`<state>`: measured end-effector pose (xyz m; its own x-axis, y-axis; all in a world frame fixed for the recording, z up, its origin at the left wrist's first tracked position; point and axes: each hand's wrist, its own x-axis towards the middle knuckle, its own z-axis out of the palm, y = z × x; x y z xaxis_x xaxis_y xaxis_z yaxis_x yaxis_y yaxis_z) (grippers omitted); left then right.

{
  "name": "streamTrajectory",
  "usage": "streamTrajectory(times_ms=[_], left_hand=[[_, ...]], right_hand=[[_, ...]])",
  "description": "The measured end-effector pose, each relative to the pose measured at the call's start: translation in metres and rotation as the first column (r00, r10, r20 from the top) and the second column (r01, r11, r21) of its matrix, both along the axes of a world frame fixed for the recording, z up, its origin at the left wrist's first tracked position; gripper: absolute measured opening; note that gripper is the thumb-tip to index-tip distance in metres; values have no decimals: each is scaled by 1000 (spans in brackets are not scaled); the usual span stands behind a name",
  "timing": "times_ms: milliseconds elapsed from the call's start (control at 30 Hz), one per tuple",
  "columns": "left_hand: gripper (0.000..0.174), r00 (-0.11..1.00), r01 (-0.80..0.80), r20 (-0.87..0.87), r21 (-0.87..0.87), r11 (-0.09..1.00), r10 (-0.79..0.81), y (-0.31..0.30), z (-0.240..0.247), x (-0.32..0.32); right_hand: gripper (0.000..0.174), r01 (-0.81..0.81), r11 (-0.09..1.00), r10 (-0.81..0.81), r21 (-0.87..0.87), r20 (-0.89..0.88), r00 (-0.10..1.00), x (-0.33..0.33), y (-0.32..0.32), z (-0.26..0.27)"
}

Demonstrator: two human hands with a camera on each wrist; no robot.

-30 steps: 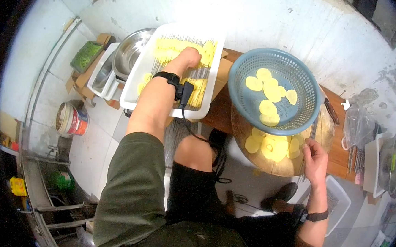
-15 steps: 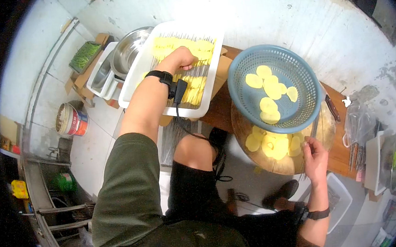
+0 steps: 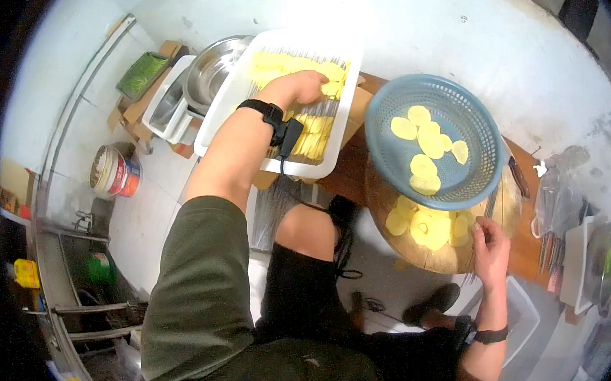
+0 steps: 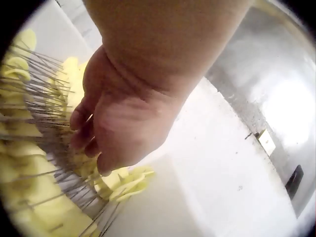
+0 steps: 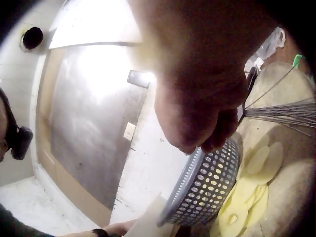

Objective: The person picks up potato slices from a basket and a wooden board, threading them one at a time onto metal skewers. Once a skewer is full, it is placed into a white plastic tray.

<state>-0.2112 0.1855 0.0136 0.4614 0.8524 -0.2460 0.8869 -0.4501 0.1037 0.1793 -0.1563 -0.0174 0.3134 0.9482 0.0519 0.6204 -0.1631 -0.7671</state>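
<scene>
In the head view my left hand [image 3: 307, 86] reaches into a white tray [image 3: 331, 157] holding rows of yellow potato slices threaded on thin metal skewers. Its curled fingers and thumb grip skewered potato slices [image 4: 116, 183] at the end of one row, as the left wrist view shows. My right hand [image 3: 491, 248] is at the near right edge of a round wooden board [image 3: 509, 208], fingertips pinched at thin metal skewers [image 5: 284, 114]; part of these is hidden behind the hand. Loose potato slices [image 3: 430, 230] are piled on the board beside it.
A blue-grey colander [image 3: 381, 164] with several potato slices overhangs the board. A knife [image 3: 518, 178] lies at the right. Metal bowls [image 3: 209, 77] stand left of the tray, and a plastic bag [image 3: 557, 190] and another bowl [image 3: 604, 261] sit at the far right.
My left hand drew back slightly from the slices, then moved right and onto the end of the row. My right hand stays at the board's edge. The head view has shifted a little.
</scene>
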Motion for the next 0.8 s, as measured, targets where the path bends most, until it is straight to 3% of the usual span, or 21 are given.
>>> streamTrajectory(times_ms=[100,167,200,267,333,400,467,533,667,733,800], left_hand=[[49,998,-9,-61,-41,999,6,-1,3,0],[48,995,-17,104,67,998,10,-4,3,-4],[48,995,-9,100,67,998,2,-7,13,-3],[48,977,-126,159,-113,986,143,-15,40,-1],[44,974,-122,176,-113,986,141,-19,57,0],[39,941,-191,252,-163,968,228,-33,92,13],[36,884,-176,411,-146,973,222,-49,111,28],[37,855,-116,479,-197,973,199,-61,121,49],[33,885,114,464,-122,986,-45,-106,119,122],[33,889,237,430,-138,962,-157,-103,101,154],[32,912,239,381,-195,951,-152,-92,77,184]], right_hand=[[23,10,1000,-10,25,-10,1000,2,-1,-5],[23,18,999,-18,50,-5,1000,8,-2,-11],[23,22,997,-22,71,1,1000,13,-2,-12],[24,39,995,-40,90,5,999,28,-1,-17],[23,126,991,-136,54,269,954,42,4,-17],[27,200,978,-178,-54,275,945,51,4,-14],[31,275,944,-163,-181,468,868,71,1,-29],[40,325,911,-175,-253,477,862,74,-1,-35],[50,358,880,-156,-312,521,839,76,-4,-53],[48,386,867,-182,-316,520,834,73,-2,-49],[41,381,885,-208,-269,503,839,77,-2,-59]])
